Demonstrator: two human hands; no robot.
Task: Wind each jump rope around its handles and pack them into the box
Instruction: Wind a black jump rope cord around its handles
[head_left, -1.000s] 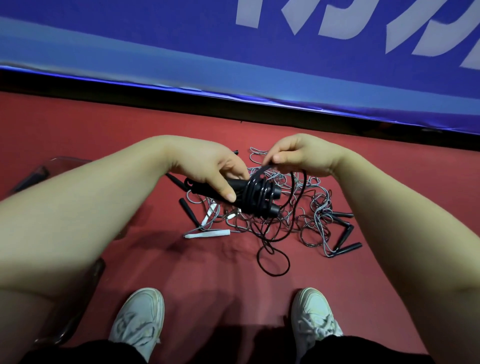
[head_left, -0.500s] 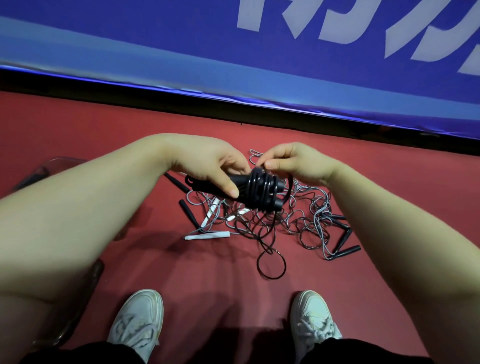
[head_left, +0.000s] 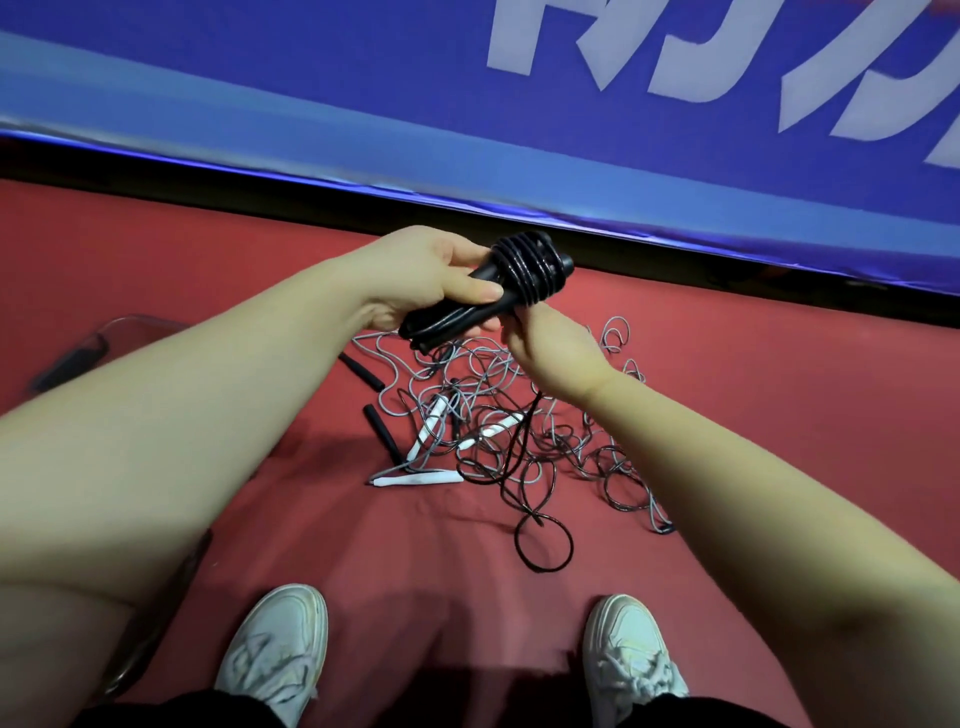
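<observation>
Above the red floor (head_left: 156, 249), the left hand (head_left: 426, 280) is closed around a pair of black plastic jump-rope handles (head_left: 467, 306), coils of glossy black cord (head_left: 527, 267) banding their upper end. Below, the right hand (head_left: 550, 358) pinches the trailing cord, which drops to the tangled grey and black ropes (head_left: 519, 436). Light and springy, the cord likely loosens unless held taut close to the coils.
</observation>
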